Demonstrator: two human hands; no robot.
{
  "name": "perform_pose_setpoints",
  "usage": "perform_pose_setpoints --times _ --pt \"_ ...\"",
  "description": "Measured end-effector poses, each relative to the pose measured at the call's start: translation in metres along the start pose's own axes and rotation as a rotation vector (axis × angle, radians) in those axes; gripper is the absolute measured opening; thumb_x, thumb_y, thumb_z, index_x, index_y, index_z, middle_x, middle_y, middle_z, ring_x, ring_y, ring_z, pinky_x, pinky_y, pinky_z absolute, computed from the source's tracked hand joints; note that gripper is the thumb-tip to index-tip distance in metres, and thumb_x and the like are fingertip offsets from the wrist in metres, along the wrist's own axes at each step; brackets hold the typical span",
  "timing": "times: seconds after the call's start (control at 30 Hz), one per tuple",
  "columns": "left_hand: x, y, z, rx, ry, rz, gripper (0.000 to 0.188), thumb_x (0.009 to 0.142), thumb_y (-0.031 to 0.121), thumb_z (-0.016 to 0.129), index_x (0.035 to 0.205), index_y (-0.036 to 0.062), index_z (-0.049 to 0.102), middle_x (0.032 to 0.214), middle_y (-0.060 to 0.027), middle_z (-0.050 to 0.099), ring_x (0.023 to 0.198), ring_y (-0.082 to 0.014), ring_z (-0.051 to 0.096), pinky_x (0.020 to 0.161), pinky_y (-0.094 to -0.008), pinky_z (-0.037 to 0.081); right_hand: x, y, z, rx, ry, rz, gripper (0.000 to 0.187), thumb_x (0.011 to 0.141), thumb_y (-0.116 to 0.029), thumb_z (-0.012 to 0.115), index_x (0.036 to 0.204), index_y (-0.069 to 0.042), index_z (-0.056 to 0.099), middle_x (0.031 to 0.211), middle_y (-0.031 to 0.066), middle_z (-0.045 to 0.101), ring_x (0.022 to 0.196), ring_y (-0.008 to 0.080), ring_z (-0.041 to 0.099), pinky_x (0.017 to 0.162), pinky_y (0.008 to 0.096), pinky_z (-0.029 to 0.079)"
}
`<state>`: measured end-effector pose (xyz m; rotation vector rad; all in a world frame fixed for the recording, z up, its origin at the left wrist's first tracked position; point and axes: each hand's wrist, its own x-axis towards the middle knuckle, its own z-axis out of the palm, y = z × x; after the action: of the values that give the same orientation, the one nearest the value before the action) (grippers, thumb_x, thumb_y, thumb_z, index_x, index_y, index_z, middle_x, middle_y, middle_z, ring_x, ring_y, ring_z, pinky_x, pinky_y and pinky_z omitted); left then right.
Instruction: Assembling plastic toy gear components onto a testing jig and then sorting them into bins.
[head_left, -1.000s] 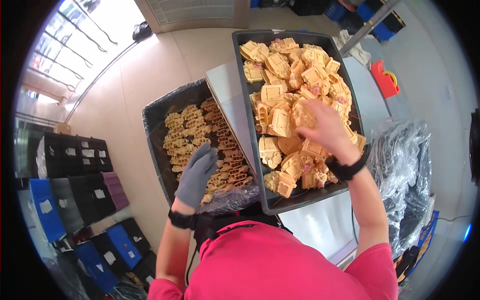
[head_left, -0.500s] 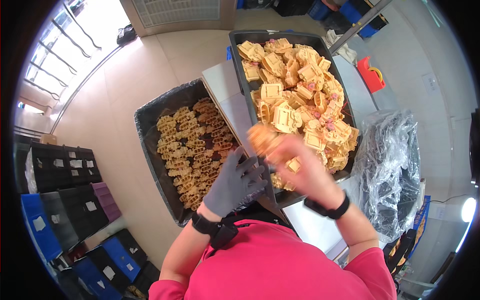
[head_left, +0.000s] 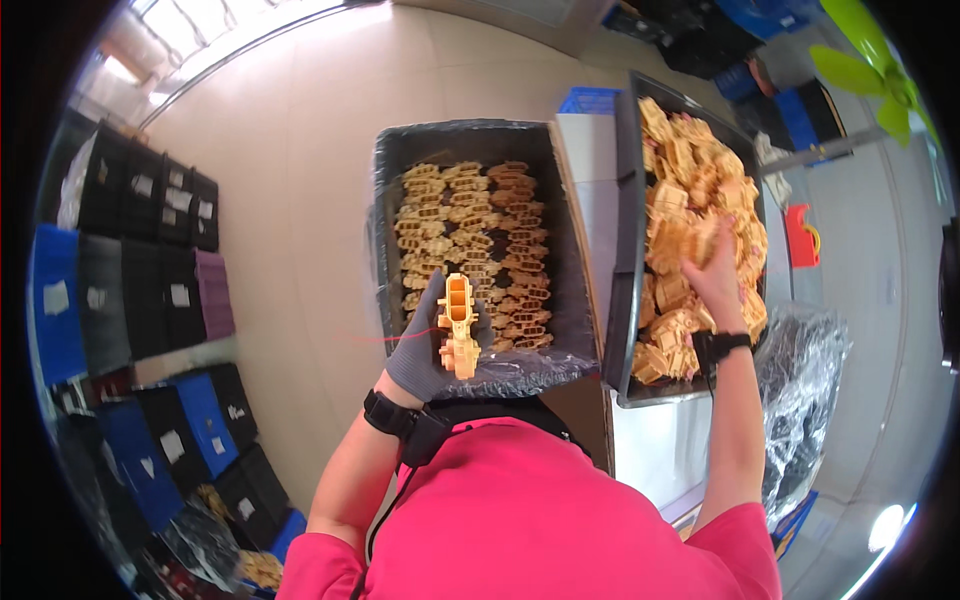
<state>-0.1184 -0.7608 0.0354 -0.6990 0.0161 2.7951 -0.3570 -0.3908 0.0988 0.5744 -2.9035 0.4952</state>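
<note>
My left hand (head_left: 418,358), in a grey glove, holds a yellow molded plastic part (head_left: 459,325) upright, its open compartments facing up. This hand is over the near end of a black plastic-lined bin (head_left: 383,250), where similar parts (head_left: 470,240) lie in rows. At the right, my bare right hand (head_left: 716,282) is in a black tub (head_left: 625,230) heaped with loose yellow parts (head_left: 668,335). Its thumb and fingers are round one part (head_left: 688,242) on the heap; the fingertips are partly hidden and blurred.
A white table (head_left: 655,450) carries the tub, with crumpled clear plastic wrap (head_left: 800,400) to its right. Stacked black and blue crates (head_left: 125,290) line the left side. A red holder (head_left: 802,236) is at the right, and a green fan (head_left: 885,75) at the upper right.
My view has turned, so bin and tub appear farther right. My left hand, empty before, now holds a part. My right hand has moved from near the left hand into the tub's heap.
</note>
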Motion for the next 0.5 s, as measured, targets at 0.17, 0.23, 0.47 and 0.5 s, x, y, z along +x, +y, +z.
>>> perform_pose_setpoints --times 0.17,0.23,0.47,0.5 --pt "-0.019 0.017 -0.019 -0.114 -0.088 -0.038 0.056 0.096 0.053 0.053 0.125 0.0056 0.056 0.098 -0.0087 0.066 0.094 -0.0238 0.065 0.082 -0.0399 0.057 -0.007 -0.154 -0.050 0.535 -0.492 0.190 0.068 0.080 -0.011 0.073 0.140 -0.008 0.041 0.127 0.0148 0.057 0.117 0.0232 0.057 0.097 0.0372 0.050" --pt "-0.023 0.019 -0.019 -0.166 -0.137 -0.111 0.056 0.096 0.053 0.052 0.127 0.0054 0.055 0.102 -0.0095 0.066 0.106 -0.0284 0.062 0.090 -0.0440 0.055 -0.018 -0.212 -0.045 0.598 -0.782 -0.130 0.055 0.080 -0.014 0.072 0.130 -0.005 0.051 0.113 0.0120 0.063 0.111 0.0245 0.060 0.095 0.0376 0.050" --pt "-0.032 0.018 -0.031 -0.107 -0.282 -0.385 0.055 0.100 0.045 0.049 0.139 0.0059 0.046 0.127 -0.0125 0.059 0.122 -0.0252 0.055 0.106 -0.0410 0.045 -0.041 -0.273 0.007 0.572 -1.364 -0.282 0.035 0.084 -0.018 0.072 0.113 -0.003 0.061 0.099 0.0087 0.063 0.094 0.0175 0.062 0.082 0.0298 0.049" --pt "-0.038 0.017 -0.027 -0.034 -0.234 -0.395 0.053 0.101 0.041 0.048 0.141 0.0059 0.044 0.131 -0.0126 0.057 0.124 -0.0220 0.054 0.108 -0.0381 0.043 -0.039 -0.274 0.004 0.591 -1.407 -0.166 0.036 0.085 -0.018 0.072 0.115 -0.003 0.060 0.097 0.0066 0.063 0.091 0.0134 0.061 0.080 0.0274 0.049"
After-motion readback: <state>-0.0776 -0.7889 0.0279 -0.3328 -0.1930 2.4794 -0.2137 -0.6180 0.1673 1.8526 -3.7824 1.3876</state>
